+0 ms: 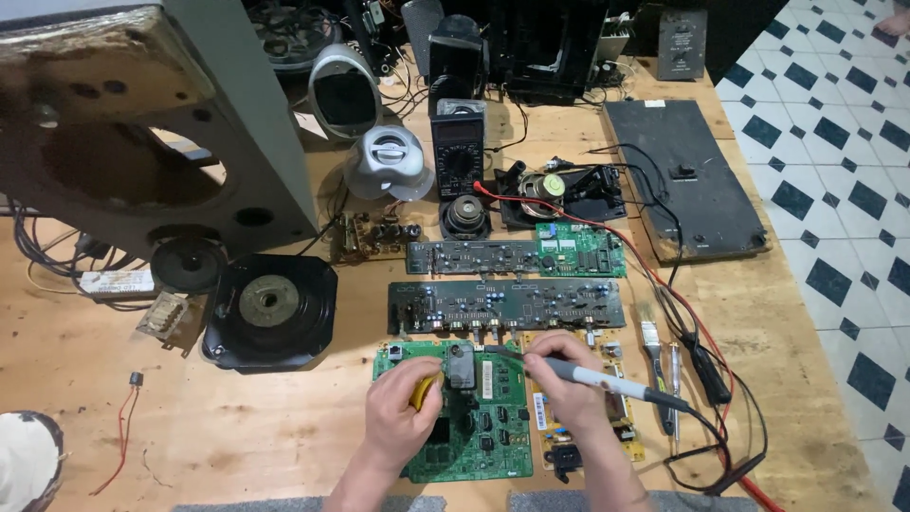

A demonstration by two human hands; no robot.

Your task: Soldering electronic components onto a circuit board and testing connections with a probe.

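Note:
A green circuit board point(493, 417) lies near the front edge of the wooden table point(237, 427). My left hand point(403, 412) rests on the board's left part, closed around a small yellow-handled tool point(424, 391). My right hand point(564, 384) holds a grey soldering iron point(607, 382) like a pen, its tip point(493, 350) at the board's upper edge beside a grey metal block point(462, 365). The iron's cable runs off to the right.
Two long dark circuit boards point(507, 305) lie just beyond, a yellow board point(621, 417) at the right. A large speaker driver point(270, 311), a speaker cabinet point(142, 133), a multimeter point(458, 152), a brush point(652, 346) and red and black leads point(706, 351) surround the work spot.

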